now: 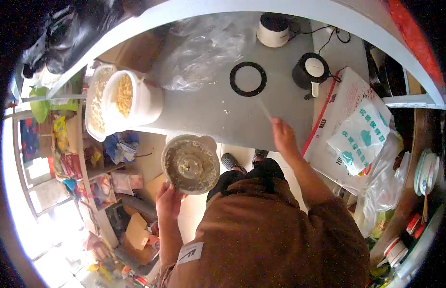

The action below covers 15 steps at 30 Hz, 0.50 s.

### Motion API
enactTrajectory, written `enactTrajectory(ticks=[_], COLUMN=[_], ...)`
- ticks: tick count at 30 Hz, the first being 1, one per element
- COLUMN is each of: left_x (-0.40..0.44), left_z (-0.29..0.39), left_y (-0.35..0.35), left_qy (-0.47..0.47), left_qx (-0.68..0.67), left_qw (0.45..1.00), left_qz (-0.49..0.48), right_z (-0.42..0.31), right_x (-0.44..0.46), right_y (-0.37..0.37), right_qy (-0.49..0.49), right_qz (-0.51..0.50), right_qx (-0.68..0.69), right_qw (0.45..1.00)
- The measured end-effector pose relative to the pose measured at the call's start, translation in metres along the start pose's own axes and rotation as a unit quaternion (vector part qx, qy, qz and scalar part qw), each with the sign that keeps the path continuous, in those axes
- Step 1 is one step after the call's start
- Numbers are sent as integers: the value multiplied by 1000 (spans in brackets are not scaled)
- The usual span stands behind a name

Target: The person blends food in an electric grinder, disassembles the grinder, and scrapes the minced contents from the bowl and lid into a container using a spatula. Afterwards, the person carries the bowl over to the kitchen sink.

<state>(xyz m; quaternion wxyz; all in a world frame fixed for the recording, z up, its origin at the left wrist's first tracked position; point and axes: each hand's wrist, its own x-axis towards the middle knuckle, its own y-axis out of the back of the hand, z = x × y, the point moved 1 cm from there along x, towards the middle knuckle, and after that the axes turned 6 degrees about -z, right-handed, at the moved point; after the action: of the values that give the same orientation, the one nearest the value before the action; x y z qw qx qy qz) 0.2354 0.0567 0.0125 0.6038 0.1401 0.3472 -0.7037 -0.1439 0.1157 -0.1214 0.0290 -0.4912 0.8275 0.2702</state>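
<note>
My left hand (168,204) grips the near rim of a round grey bowl (199,178) with a raised centre. Crumbly pale residue clings to its inside, and it is tipped toward me in front of the table edge. Over the table's front edge, my right hand (283,135) is closed on a thin, pale stick-like tool (264,110), too blurred to name exactly. Beyond that tool a flat black ring (234,88) lies on the grey table (194,113). The tool and the bowl are apart.
A white tub (153,103) of yellowish grains and a tray of pale flakes (95,122) stand at the left. Clear plastic (194,53), a white appliance base (272,38) and a black lidded jug (299,72) are farther back. A white box (328,163) bears bags at right.
</note>
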Motion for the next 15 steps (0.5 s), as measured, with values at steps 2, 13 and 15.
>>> enactTrajectory(ticks=[2,13,15], left_x=[-4,13,15], left_z=[-16,-64,-67], left_y=[38,124,128], left_qy=[4,43,48], left_qx=[3,-7,22], left_qw=[999,998,995], left_qz=[32,41,87], right_z=[13,22,17], right_x=[3,79,87], right_y=[12,25,20], right_qy=[-7,30,1], right_qz=[45,283,303], right_qx=[-38,-275,-284], right_qw=[998,918,910])
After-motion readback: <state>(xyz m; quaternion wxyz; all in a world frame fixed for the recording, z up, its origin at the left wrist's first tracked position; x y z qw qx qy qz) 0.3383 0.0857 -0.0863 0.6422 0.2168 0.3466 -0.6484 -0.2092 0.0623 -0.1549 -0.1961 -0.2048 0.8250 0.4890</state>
